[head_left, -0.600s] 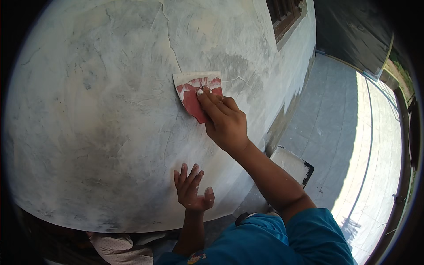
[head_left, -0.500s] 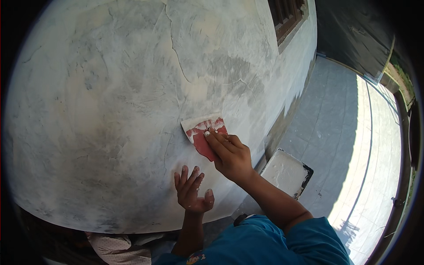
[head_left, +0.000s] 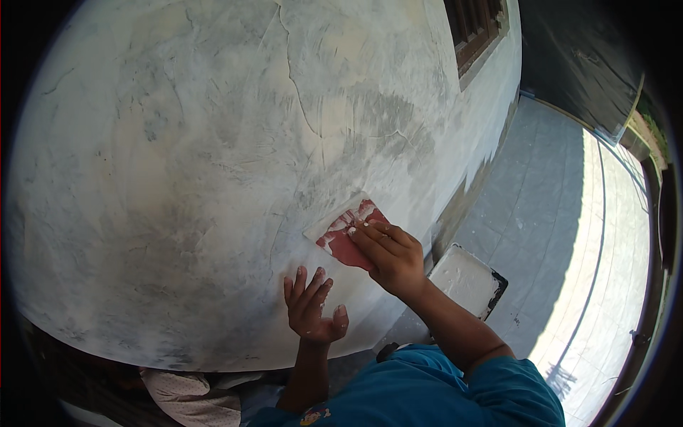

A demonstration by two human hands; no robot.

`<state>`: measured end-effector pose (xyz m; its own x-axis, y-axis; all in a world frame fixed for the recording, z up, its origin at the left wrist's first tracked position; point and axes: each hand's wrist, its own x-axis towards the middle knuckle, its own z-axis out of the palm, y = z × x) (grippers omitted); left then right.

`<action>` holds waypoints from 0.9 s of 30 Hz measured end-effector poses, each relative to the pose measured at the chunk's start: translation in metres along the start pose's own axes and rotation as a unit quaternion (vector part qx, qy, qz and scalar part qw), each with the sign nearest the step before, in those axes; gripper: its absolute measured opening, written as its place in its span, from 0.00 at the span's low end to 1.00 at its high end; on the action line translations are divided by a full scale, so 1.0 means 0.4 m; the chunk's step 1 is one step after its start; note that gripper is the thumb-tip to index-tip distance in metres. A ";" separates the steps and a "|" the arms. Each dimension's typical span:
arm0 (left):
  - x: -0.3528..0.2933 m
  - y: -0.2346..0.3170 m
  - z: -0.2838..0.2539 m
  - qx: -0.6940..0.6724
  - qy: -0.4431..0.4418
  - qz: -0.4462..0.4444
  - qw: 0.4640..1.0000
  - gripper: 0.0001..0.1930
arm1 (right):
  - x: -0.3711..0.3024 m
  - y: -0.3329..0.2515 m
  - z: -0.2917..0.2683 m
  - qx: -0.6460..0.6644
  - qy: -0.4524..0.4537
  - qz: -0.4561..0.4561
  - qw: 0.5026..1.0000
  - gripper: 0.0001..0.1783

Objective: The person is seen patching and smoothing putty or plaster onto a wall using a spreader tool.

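My right hand grips a red putty knife with a wide blade edge coated in whitish putty. Its blade lies against the wall, which is smeared with patchy white and grey skim coat. To the left and a little lower, my left hand has its fingers spread with nothing held, close to the wall; whether the palm touches it I cannot tell. White flecks of putty dot the fingers of both hands.
On the tiled floor to my right stands a black-rimmed tray of white putty. A brown window frame is set in the wall at upper right. Dark sheeting hangs beyond. Patterned cloth shows at lower left.
My right hand has moved the putty knife down and to the right along the wall, turning it slightly. My left hand stays nearly in place.
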<state>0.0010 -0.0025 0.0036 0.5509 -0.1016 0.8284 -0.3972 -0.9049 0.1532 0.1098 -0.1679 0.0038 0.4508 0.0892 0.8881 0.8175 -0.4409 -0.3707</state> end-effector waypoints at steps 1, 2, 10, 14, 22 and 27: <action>-0.003 -0.002 -0.002 0.002 0.001 -0.002 1.000 0.22 | 0.015 0.000 -0.029 0.026 -0.006 0.011 1.000 0.25; -0.006 -0.004 -0.004 0.003 0.001 -0.005 1.000 0.22 | 0.062 0.012 -0.041 0.012 0.041 -0.001 0.999 0.25; 0.002 0.016 0.020 -0.001 0.008 0.004 1.000 0.22 | 0.181 0.068 0.037 -0.035 0.072 -0.094 0.992 0.24; 0.006 0.015 0.019 0.019 0.009 -0.012 1.000 0.22 | -0.059 0.084 0.004 -0.044 -0.033 -0.044 0.997 0.20; 0.019 0.023 0.042 0.013 0.024 -0.006 1.000 0.24 | 0.361 0.115 -0.082 -0.067 0.130 -0.157 0.977 0.24; 0.015 0.028 0.043 0.020 0.030 -0.017 0.999 0.23 | 0.057 0.173 0.033 -0.058 0.008 -0.115 0.992 0.21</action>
<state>0.0126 -0.0202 0.0009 0.5186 -0.0475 0.8537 -0.3489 -0.9233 0.1606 0.1813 -0.1845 -0.0053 0.2504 0.1856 0.9502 0.8506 -0.5109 -0.1243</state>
